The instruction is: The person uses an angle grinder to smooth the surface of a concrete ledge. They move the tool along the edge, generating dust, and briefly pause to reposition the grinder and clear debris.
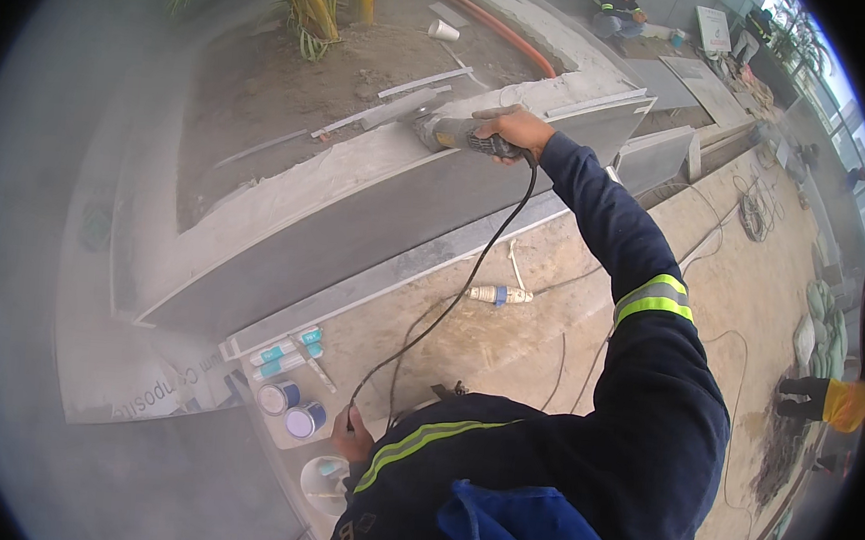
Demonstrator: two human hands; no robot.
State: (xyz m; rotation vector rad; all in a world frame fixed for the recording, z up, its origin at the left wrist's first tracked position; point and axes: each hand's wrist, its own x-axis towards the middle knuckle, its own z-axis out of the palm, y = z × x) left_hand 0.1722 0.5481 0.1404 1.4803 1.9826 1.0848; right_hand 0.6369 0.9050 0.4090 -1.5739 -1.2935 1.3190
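Note:
My right hand (518, 132) is wrapped round the body of an angle grinder (454, 133). The grinder's head rests at the pale top ledge (344, 167) of a grey-faced planter wall, and dust hides part of its disc. From its rear end a black power cord (472, 278) hangs in a curve down to my left hand (352, 438). That hand is low by my body, its fingers closed on the cord. Beside the grinder, thin pale strips (426, 82) lie on the soil (263, 108) within the wall.
Dust hazes the left side. Near my left hand are two cans (305, 420), sealant tubes (286, 352) and a white bucket (324, 483). A cable connector (499, 295) lies on the floor. The soil holds a palm (306, 0), a white cup (443, 31) and an orange pipe (499, 29). People (621, 12) are farther off.

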